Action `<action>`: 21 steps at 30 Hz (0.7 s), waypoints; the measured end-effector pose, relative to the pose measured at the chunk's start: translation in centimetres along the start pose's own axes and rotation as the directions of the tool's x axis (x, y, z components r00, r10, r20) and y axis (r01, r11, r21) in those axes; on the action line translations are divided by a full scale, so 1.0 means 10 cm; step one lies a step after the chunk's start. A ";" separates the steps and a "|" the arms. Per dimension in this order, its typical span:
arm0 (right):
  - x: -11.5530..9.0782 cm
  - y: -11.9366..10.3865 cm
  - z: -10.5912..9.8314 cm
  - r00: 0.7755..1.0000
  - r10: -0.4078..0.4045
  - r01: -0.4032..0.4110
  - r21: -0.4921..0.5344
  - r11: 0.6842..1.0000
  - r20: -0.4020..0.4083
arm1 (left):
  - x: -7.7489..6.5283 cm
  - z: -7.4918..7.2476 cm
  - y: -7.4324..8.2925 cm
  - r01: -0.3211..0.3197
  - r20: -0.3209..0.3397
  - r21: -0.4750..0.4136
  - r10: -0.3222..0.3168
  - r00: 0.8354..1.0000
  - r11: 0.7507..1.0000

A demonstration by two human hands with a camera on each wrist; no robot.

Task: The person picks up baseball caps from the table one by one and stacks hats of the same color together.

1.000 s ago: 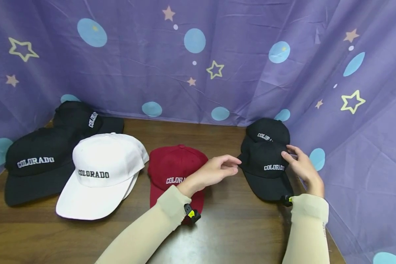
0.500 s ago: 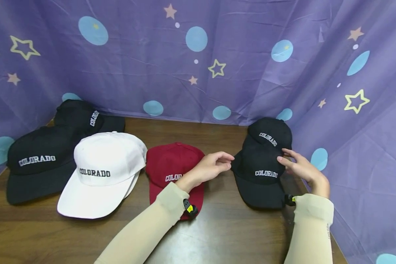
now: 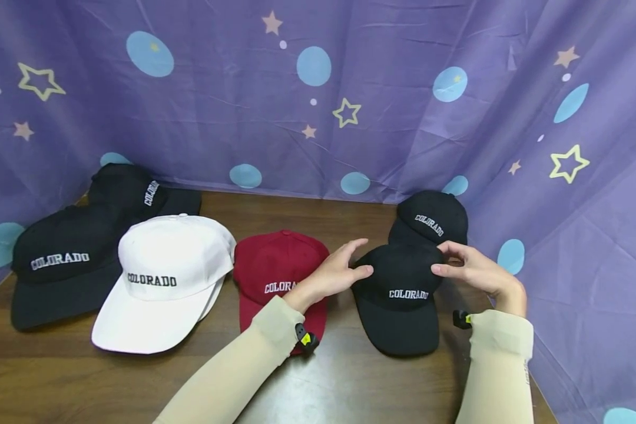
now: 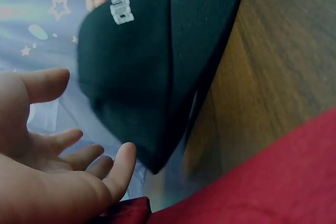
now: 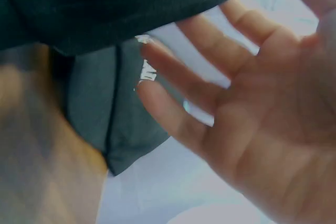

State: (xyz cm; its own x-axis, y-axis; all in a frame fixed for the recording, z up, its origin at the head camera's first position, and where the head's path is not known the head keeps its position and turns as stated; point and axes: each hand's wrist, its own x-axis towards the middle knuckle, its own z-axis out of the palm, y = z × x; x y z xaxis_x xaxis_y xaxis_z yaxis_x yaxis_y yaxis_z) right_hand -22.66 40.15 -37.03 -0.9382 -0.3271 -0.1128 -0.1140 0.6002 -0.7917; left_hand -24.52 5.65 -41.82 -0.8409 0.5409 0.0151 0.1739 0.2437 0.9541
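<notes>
A black cap (image 3: 403, 265) lettered COLORADO sits at the right of the table, its brim toward me. My right hand (image 3: 479, 274) pinches its right side near the crown, thumb in front; in the right wrist view the lower fingers (image 5: 178, 111) stretch out, apart from this cap. My left hand (image 3: 336, 274) is beside the cap's left side with spread fingers, and whether the thumb touches it I cannot tell. In the left wrist view the cap (image 4: 126, 61) lies just beyond the left fingers. Behind it stands another black cap (image 3: 431, 203), partly covered.
A red cap (image 3: 281, 253) lies under and beside my left forearm. Further left is a white cap (image 3: 172, 247) that seems to cover another, with two black caps (image 3: 63, 235) behind. A purple curtain (image 3: 318, 153) closes off the back and right of the wooden table (image 3: 318, 388).
The front black cap has shifted left and toward me, away from the rear one, with my right hand following it. My left hand has spread its thumb and fingers wider.
</notes>
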 end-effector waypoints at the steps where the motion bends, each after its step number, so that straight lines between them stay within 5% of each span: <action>1: 0.00 -0.03 0.00 1.000 -0.025 0.025 0.019 1.000 0.016 | 0.00 -0.01 0.00 0.000 0.008 -0.001 0.000 1.000 1.000; 7: 0.02 -0.11 0.00 0.983 -0.140 0.129 0.094 0.987 0.120 | 0.00 -0.05 -0.02 0.006 0.075 -0.028 -0.004 0.997 1.000; 14: 0.09 -0.05 0.05 0.961 -0.184 0.155 0.149 0.977 0.206 | 0.02 -0.07 -0.02 0.059 0.155 -0.082 -0.046 0.987 0.995; 21: 0.12 -0.05 0.10 0.976 -0.105 0.080 0.134 0.988 0.191 | 0.02 -0.06 -0.02 0.023 0.060 -0.166 -0.013 0.998 0.986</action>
State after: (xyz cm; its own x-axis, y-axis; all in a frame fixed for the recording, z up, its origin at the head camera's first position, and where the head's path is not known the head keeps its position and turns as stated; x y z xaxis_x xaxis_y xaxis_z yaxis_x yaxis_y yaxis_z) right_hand -23.35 38.76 -37.42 -0.8414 -0.5215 -0.1417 -0.1438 0.4689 -0.8715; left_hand -25.01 5.25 -41.85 -0.8106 0.5855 -0.0150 0.0674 0.1187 0.9906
